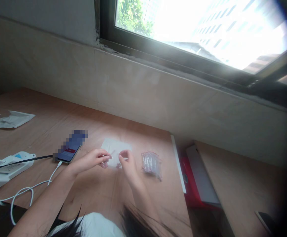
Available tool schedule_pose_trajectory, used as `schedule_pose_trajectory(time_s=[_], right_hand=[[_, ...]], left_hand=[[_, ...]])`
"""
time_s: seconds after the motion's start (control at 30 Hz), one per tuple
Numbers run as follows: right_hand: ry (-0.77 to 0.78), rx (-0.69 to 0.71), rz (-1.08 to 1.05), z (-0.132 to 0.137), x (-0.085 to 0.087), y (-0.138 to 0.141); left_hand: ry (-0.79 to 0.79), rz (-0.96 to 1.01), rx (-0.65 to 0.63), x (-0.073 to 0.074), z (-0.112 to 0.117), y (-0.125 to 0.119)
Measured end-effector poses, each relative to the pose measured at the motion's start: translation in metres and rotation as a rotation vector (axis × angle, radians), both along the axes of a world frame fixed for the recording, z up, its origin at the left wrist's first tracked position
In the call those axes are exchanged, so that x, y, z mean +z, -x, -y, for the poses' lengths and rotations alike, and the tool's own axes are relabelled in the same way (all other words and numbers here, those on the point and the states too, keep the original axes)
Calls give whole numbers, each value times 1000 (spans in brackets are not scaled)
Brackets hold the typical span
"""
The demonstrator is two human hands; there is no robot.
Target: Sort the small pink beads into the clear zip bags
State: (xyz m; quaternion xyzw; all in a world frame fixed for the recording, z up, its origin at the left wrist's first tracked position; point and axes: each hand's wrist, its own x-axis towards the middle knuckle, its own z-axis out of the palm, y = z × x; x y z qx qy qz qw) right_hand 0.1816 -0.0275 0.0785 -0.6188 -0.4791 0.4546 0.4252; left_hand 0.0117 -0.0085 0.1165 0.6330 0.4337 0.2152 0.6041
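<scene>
My left hand (94,159) and my right hand (128,163) meet over a wooden table (104,194), both with fingers pinched on a small clear item between them that I cannot make out. Under the hands lies a white sheet (116,146). A pile of small clear plastic bags (152,163) sits just right of my right hand.
A phone (69,151) on a white cable (27,191) lies left of my hands, beside a white power strip (7,168). A white paper wrapper (12,119) sits far left. A red and white box (197,177) fills the gap to a second table (244,187). A wall and window are behind.
</scene>
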Motion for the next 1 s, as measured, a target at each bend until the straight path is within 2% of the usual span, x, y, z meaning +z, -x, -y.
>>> schedule_pose_trajectory(time_s=[0.07, 0.13, 0.23, 0.3, 0.4, 0.53, 0.67, 0.8, 1.0], right_hand=[[-152, -138, 209, 2, 6, 8], [-191, -105, 280, 4, 12, 17], [-77, 84, 168, 5, 16, 27], [-33, 133, 104, 3, 15, 30], [-38, 160, 73, -2, 11, 27], [-44, 201, 11, -9, 9, 22], [-3, 232, -152, -14, 11, 21], [64, 265, -289, -14, 12, 23], [63, 289, -204, -11, 12, 23]], left_hand=[[27, 15, 60, 0, -3, -2], [52, 32, 115, -1, -4, -5], [59, 39, 149, -4, -4, -8], [30, 35, 143, -7, -4, -8], [-7, 44, 86, -10, -5, -6], [0, 54, 42, -4, -8, -3], [120, 72, 65, 5, -10, -5], [215, 89, 116, 6, -8, -6], [262, 150, 125, -1, -5, -6]])
